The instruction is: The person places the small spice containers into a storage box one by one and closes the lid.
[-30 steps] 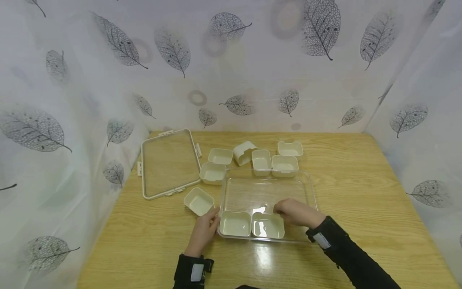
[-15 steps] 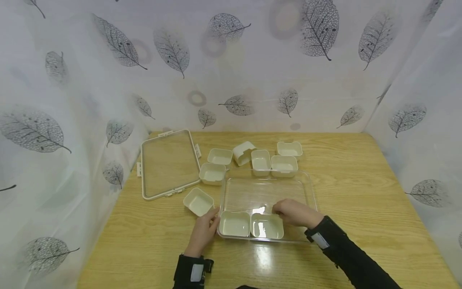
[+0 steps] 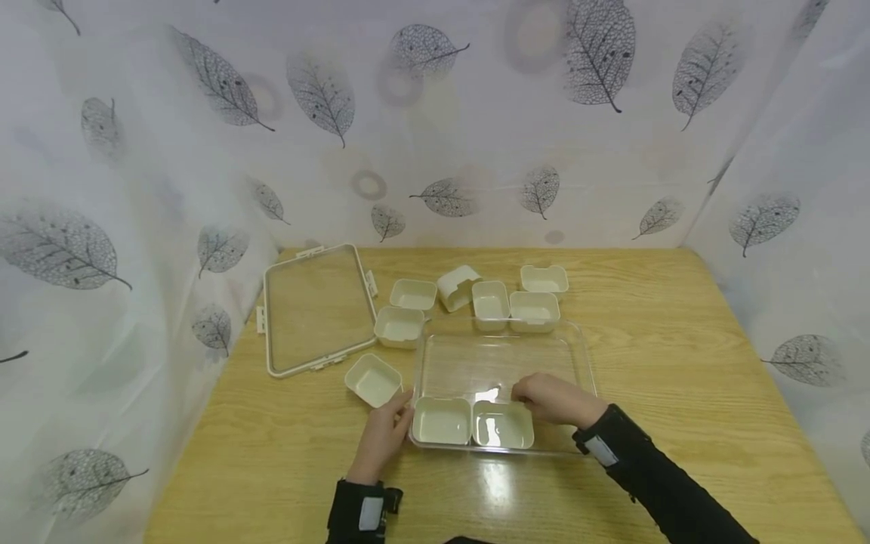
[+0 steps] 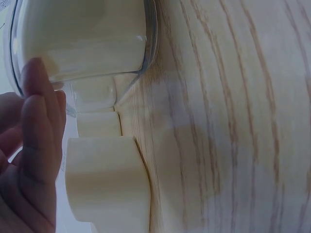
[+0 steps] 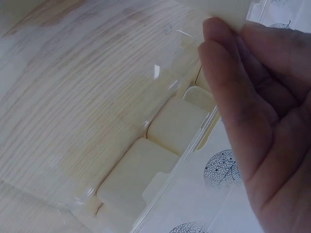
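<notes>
A clear rectangular box stands on the table with two small cream containers in its front row. The left one sits in the front left corner. My right hand pinches the back rim of the second container; in the right wrist view, thumb and fingertips meet on its cream edge. My left hand rests against the box's left wall, its fingers fairly straight in the left wrist view. A loose cream container lies just beyond that hand.
A clear lid with a cream frame and side clips lies at the back left. Several cream containers stand behind the box, including one near its far rim; another is tipped on its side. Leaf-patterned curtains border the wooden table.
The head view has shifted very slightly. Both hands, the box and the containers otherwise hold their places.
</notes>
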### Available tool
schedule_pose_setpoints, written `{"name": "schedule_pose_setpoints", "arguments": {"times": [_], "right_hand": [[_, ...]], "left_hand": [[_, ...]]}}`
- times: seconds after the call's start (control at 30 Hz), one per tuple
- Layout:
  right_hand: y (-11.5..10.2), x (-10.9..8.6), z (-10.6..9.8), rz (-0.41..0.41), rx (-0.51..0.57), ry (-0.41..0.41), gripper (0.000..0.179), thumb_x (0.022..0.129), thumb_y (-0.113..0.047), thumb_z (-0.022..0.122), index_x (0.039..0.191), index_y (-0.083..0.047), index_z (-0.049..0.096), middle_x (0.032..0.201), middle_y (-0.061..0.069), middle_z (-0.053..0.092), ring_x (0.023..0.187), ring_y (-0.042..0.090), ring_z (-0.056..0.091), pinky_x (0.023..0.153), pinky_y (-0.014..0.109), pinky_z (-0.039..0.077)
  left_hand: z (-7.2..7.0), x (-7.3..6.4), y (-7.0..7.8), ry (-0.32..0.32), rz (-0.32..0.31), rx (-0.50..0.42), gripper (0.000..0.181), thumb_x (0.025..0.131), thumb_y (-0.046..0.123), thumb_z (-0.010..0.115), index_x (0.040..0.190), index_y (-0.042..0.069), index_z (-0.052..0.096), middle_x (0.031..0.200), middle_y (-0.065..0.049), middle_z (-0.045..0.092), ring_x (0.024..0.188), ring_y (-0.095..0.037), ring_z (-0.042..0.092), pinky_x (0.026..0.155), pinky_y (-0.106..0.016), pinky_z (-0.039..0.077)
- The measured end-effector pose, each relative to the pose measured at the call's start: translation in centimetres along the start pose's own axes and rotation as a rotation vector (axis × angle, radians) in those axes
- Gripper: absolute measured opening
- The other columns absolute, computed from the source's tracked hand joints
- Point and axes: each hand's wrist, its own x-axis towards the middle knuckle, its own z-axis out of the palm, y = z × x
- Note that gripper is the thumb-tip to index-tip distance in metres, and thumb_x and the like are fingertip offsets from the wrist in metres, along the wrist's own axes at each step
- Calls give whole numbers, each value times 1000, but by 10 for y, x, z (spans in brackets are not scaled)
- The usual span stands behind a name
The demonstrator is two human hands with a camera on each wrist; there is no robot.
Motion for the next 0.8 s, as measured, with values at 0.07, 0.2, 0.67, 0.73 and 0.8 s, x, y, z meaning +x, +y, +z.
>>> {"name": "schedule_pose_setpoints", "arguments": {"times": [0.07,0.2,0.67,0.73,0.8], "right_hand": [[1,0,0,0,4,-5,18,73,9,56,69,-9,58,65,-5,53,59,6,47,55,25,43],[2,0,0,1,-3,-6,15,72,8,56,72,-6,60,68,-3,56,62,8,51,58,26,45],[4,-3,-7,19,-13,49,9,71,-2,63,80,-3,60,75,3,58,65,13,54,57,25,45],[3,-3,-8,30,-35,85,10,71,-5,63,80,-3,60,74,2,57,65,13,54,57,26,45],[2,-3,-11,52,-40,122,10,73,-8,63,81,-3,60,75,3,57,66,14,54,58,27,45]], "left_hand": [[0,0,0,-1,0,-12,33,88,7,53,118,-4,52,79,-8,59,58,-7,50,50,-20,43],[0,0,0,-3,8,-25,33,88,7,52,119,-5,52,79,-7,59,56,-6,49,49,-20,43],[0,-1,0,-5,13,-19,33,89,8,51,119,-4,51,80,-8,59,56,-5,49,48,-20,43],[1,-1,-1,-6,8,-18,33,89,8,52,119,-4,51,79,-7,59,55,-5,49,48,-20,43],[0,-2,-1,-4,13,-15,33,89,8,52,119,-4,51,78,-7,59,54,-5,49,47,-20,43]]}}
